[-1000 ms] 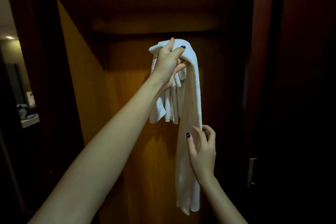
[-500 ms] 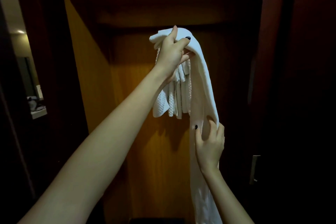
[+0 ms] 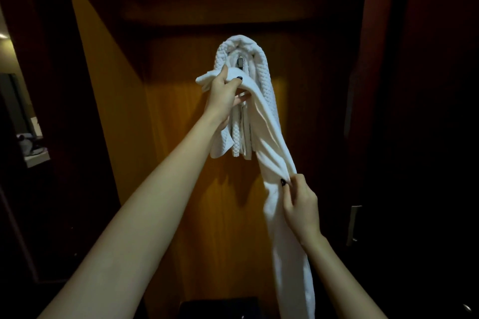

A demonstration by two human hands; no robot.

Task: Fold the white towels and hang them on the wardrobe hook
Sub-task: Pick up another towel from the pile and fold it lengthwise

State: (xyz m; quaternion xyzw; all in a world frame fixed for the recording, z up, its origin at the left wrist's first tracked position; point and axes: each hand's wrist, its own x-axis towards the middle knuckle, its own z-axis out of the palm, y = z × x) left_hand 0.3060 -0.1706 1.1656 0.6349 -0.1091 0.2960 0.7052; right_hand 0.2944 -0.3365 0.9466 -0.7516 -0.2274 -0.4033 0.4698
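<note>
One hooked waffle towel behind smooth towel

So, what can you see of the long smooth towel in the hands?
The smooth towel is white soft cloth, bunched into a long strip. The left hand grips its top end, the right hand pinches it lower down; its tail runs out of view below. It overlaps the waffle towel on the hook.

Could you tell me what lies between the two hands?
Head view: a smooth white towel runs from the left hand down to the right hand.
</note>
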